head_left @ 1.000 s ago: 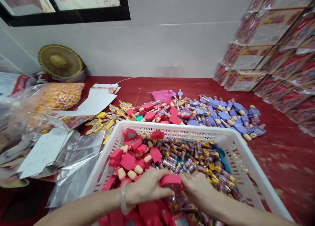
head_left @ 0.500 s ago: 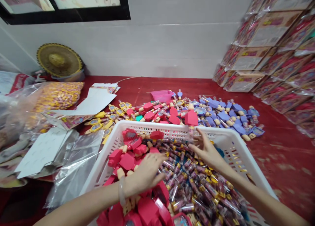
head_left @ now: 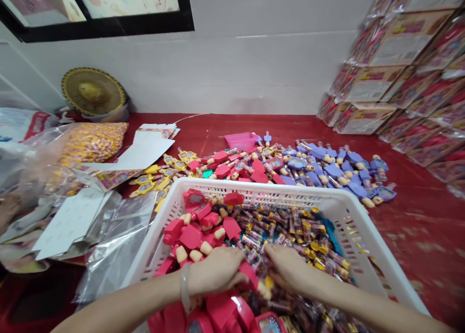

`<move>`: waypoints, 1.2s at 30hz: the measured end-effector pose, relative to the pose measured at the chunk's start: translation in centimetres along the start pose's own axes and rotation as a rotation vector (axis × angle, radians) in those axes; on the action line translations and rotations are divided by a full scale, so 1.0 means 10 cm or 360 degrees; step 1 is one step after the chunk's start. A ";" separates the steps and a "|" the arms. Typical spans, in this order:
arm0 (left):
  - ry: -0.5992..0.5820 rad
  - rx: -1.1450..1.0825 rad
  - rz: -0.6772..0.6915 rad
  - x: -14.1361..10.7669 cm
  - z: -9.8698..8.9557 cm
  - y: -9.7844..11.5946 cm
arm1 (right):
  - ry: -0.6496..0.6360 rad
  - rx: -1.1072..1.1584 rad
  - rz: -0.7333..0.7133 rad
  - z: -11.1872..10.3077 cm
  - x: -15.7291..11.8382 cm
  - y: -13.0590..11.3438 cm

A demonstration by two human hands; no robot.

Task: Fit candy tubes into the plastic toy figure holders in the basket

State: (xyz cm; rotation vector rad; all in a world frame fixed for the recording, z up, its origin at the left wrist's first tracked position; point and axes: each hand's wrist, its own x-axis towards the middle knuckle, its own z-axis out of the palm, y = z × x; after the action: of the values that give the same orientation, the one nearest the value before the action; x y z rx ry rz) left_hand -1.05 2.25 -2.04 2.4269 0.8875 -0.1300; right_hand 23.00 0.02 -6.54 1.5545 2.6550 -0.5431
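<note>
Inside the white plastic basket [head_left: 374, 246], red plastic toy pieces [head_left: 191, 236] with beige stopper-like ends are heaped on the left. Small clear tubes with yellow caps [head_left: 321, 246] fill the right side. My left hand [head_left: 221, 267], a bangle on its wrist, is closed around a red toy piece [head_left: 250, 274] whose beige end points right. Just beside it, my right hand [head_left: 286, 265] dips among the tubes, fingers pinched together by a yellow-capped tube [head_left: 269, 281]. Its fingertips are blurred and partly hidden.
Behind the basket lie finished-looking red pieces [head_left: 221, 170], purple pieces [head_left: 334, 170], yellow pieces [head_left: 145, 179] and a pink tray [head_left: 241, 141]. Packaged boxes [head_left: 370, 83] are stacked at right. White cards [head_left: 70, 221], plastic bags [head_left: 119, 236] and a bagged yellow heap [head_left: 94, 142] sit left.
A red piece in the air by my right hand at the basket's far rim is no longer there. My right hand has come back toward my left, which has closed on a red piece.
</note>
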 end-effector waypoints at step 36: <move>-0.0077 -0.1183 0.0018 -0.07 -0.38 0.18 | -0.0032 0.0774 -0.0134 -0.70 -0.25 -0.25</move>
State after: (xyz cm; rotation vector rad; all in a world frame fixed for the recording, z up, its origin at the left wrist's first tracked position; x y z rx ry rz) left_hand -0.87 2.71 2.24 1.7257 0.7295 0.1277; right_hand 23.19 -1.07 1.19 1.5136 2.7157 -1.2804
